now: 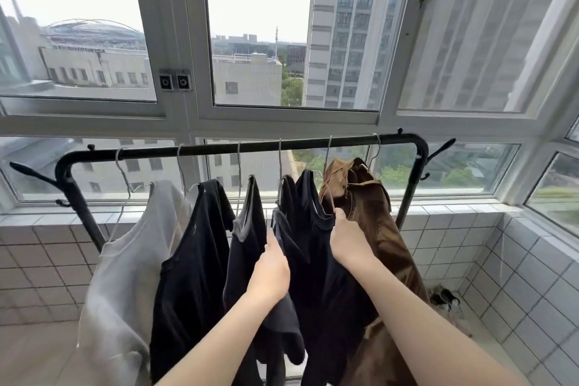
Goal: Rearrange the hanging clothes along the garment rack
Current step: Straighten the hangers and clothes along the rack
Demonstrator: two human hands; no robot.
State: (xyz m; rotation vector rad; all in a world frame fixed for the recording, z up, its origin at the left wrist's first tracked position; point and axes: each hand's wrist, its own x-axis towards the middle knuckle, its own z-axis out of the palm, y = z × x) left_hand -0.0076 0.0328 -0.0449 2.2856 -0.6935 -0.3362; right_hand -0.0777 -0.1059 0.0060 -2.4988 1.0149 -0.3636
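Overhead, head view: black garment rack (238, 147) spans the tiled balcony below the window (260, 28). Hung left to right: grey shirt (125, 260), several black tops (194, 244), brown garment (372, 213). My left hand (271, 269) has its fingers closed on a black top's shoulder. My right hand (346, 240) has its fingers pinching dark fabric where the rightmost black top meets the brown garment.

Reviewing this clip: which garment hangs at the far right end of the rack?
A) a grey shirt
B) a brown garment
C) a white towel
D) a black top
B: the brown garment hangs nearest the right bend of the rack, beside the right hand; the grey shirt is at the left end.
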